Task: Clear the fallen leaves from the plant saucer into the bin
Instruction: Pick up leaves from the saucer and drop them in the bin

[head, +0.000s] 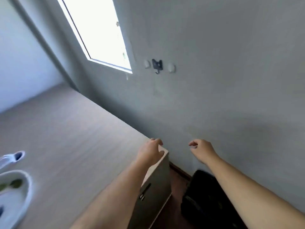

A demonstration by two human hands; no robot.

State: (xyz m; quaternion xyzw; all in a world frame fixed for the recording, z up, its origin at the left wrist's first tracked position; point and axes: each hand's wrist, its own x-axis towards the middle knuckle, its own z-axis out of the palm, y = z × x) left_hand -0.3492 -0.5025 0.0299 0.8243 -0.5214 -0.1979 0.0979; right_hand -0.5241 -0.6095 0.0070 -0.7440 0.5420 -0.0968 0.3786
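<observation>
Two bare forearms reach over a pale wooden cabinet (74,129); the left hand (151,150) rests loosely curled on its far corner, gripping nothing, while the right hand (202,150) hangs half-closed and empty above a black bin (200,195) on the floor. At the left edge, a white saucer (24,195) holds green leaves (15,183). Beyond, hooks (157,64) dot the grey wall beside a bright window (99,30).

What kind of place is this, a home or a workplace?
Probably a room in a home, though that is a guess. A wooden tabletop stands against a plain grey wall with a window, small hooks hang on the wall, and a white saucer holding green leaves sits on the tabletop.
</observation>
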